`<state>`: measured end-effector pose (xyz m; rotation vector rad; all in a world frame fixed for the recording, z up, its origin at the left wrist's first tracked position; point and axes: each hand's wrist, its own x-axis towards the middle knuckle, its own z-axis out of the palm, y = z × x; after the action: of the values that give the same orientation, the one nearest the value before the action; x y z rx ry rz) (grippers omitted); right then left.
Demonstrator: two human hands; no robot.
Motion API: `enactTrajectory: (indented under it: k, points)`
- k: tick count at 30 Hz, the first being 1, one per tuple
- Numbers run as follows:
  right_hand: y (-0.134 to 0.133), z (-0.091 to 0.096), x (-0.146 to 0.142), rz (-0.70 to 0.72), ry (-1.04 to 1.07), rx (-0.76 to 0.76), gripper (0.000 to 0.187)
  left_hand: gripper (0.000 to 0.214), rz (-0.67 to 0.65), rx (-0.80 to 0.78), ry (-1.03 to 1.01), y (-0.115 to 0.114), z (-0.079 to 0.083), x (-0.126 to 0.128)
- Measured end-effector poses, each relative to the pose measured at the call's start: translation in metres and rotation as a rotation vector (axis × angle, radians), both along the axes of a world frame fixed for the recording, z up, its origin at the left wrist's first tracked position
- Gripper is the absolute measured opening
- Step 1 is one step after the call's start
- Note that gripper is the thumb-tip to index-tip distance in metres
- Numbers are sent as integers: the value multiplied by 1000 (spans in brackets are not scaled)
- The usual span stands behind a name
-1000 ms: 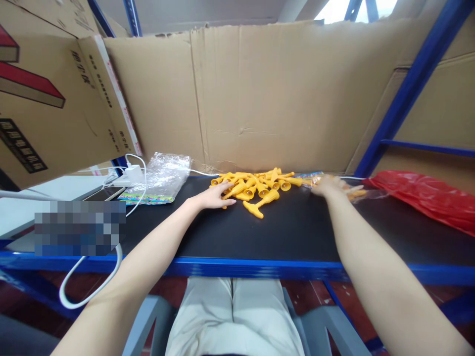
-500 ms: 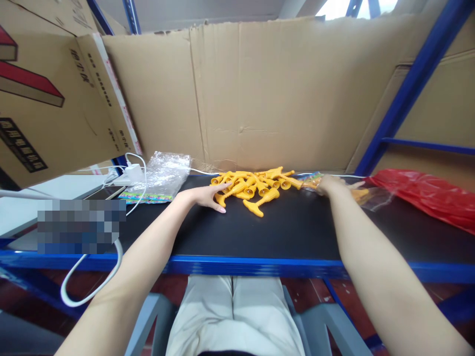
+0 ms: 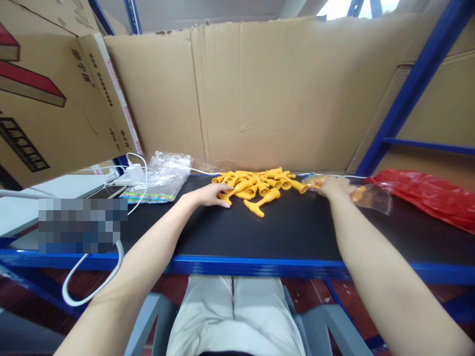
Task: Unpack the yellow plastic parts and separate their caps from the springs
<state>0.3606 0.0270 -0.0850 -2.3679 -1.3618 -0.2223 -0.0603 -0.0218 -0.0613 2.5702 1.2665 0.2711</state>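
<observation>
The left hand (image 3: 210, 196) has its thumb and fingertips on either side of a yellow T-shaped handle (image 3: 225, 199); whether they grip it I cannot tell. Right of those fingertips spreads a heap of yellow T-shaped handles (image 3: 260, 183). The right hand (image 3: 336, 187) rests on a clear plastic bag (image 3: 383, 200) holding yellow pieces, its fingers mostly hidden, their grip unclear. Farther right of them lies red plastic sheeting (image 3: 426, 198).

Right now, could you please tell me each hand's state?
Left hand: thumb and fingers apart at a yellow T-shaped piece; grip unclear.
Right hand: on a clear plastic bag; grip hidden.
</observation>
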Motion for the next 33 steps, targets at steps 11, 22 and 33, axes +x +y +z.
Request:
enactTrajectory:
  k: [11,22,33]
  points:
    - [-14,11,-18,-135,20,170,51,80,5,20,16,-5,2,4]
    - [-21,39,-55,84,13,381,41,81,55,27,-34,-11,2,7]
    - [-30,45,-115,704,24,582,36,66,27,122,-69,-5,-2,9]
